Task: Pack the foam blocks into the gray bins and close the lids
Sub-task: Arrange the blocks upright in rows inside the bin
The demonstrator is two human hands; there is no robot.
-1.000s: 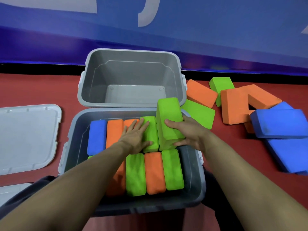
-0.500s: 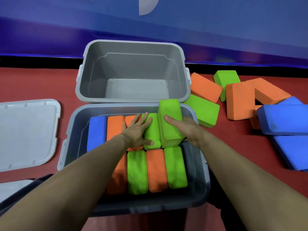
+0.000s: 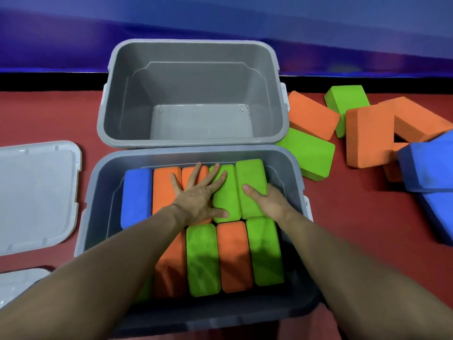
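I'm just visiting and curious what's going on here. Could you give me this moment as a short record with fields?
near bin: two rows of foam blocks standing side by side
far bin: no blocks inside
left hand: flat, fingers spread on the back row
right hand: grips the end green block by the bin's right wall
loose blocks: orange, green and blue, on the red floor to the right
lid: off, lying left of the near bin
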